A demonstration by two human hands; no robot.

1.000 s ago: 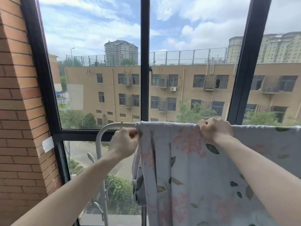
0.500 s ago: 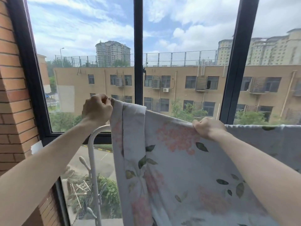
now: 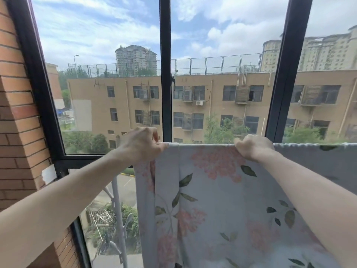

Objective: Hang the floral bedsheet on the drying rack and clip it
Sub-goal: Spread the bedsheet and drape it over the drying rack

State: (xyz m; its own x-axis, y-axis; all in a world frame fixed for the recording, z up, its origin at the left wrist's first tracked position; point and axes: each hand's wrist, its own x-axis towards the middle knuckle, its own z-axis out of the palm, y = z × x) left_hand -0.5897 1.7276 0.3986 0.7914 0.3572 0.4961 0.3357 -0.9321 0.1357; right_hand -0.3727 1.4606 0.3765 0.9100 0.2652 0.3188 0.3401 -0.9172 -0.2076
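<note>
Floral bedsheet (image 3: pixel 222 206) hangs draped over the drying rack's (image 3: pixel 117 206) top bar, your left hand (image 3: pixel 141 145) pinching its bunched left corner and your right hand (image 3: pixel 253 147) gripping the fold, so draw that corner outward along the bar before clipping.

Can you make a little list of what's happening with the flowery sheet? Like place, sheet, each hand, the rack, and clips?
place: by a window, brick wall on the left
sheet: sheet draped over the rack's top bar, hanging down
left hand: left hand grips the sheet's left top corner
right hand: right hand grips the top edge further right
rack: rack, pale post showing left of the sheet
clips: none in view
</note>
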